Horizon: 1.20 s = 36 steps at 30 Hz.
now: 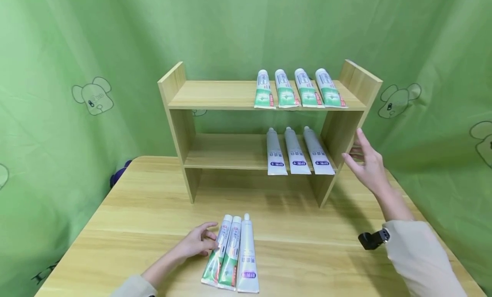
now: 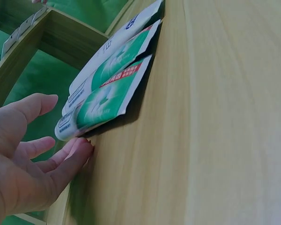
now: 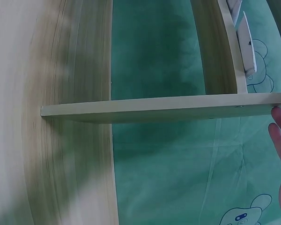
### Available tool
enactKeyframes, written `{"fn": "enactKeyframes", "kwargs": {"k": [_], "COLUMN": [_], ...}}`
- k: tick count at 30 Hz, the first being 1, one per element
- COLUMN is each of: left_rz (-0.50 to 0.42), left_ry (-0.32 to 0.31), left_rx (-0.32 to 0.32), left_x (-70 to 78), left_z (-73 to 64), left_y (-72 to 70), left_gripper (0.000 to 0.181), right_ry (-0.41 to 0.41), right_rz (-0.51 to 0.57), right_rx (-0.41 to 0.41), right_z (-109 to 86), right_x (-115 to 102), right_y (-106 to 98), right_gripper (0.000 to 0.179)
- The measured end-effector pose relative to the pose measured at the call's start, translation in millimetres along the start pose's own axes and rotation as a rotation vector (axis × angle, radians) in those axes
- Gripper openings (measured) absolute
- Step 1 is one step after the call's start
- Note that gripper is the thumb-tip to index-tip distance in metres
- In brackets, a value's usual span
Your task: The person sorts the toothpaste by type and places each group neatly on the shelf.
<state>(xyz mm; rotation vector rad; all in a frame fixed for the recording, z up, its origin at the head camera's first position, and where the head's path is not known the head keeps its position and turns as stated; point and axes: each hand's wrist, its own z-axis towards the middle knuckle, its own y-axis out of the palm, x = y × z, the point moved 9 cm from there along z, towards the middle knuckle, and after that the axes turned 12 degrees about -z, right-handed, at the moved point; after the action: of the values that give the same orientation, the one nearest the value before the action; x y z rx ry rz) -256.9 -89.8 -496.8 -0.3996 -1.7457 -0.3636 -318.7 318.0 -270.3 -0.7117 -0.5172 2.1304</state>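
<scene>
On the table lie three toothpaste tubes side by side: two green-and-white toothpaste tubes (image 1: pixel 229 253) and, to their right, a white toothpaste tube (image 1: pixel 247 258) with a purple label. My left hand (image 1: pixel 197 242) is at the left side of the leftmost green tube, fingers loosely bent at its edge and not closed round it. In the left wrist view, the thumb and fingers of that hand (image 2: pixel 35 159) are spread apart beside the caps. My right hand (image 1: pixel 367 164) is at the right side panel of the wooden shelf (image 1: pixel 326 134), fingertips right at the panel.
Several green-and-white tubes (image 1: pixel 286 92) lie in a row on the top board's right half. Three white tubes (image 1: pixel 296 154) lie on the middle board, their flat ends over its front edge. Green curtain (image 1: pixel 127 45) surrounds the wooden table (image 1: pixel 127 211).
</scene>
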Motion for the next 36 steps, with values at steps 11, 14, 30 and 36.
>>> {"fn": "enactKeyframes", "kwargs": {"k": [11,14,30,36], "left_rz": [0.030,0.023,0.415,0.349], "left_ry": [0.046,0.050,0.170,0.167], "left_rx": [-0.017,-0.025,0.033,0.019], "left_x": [3.0,3.0,12.8,11.3], "left_z": [0.3,0.4,-5.7,-4.7], "left_y": [7.0,7.9,20.1,21.8], "left_gripper": [0.075,0.076,0.097,0.096], "right_ry": [-0.006,-0.020,-0.054,-0.041], "right_rz": [0.028,0.026,0.008,0.005], "right_rx": [0.044,0.053,0.061,0.061], "right_z": [-1.0,-0.9,-0.7,-0.4], "right_x": [-3,-4,-8,-8], "right_y": [-1,-1,0,0], "right_gripper": [0.083,0.084,0.084,0.083]}}
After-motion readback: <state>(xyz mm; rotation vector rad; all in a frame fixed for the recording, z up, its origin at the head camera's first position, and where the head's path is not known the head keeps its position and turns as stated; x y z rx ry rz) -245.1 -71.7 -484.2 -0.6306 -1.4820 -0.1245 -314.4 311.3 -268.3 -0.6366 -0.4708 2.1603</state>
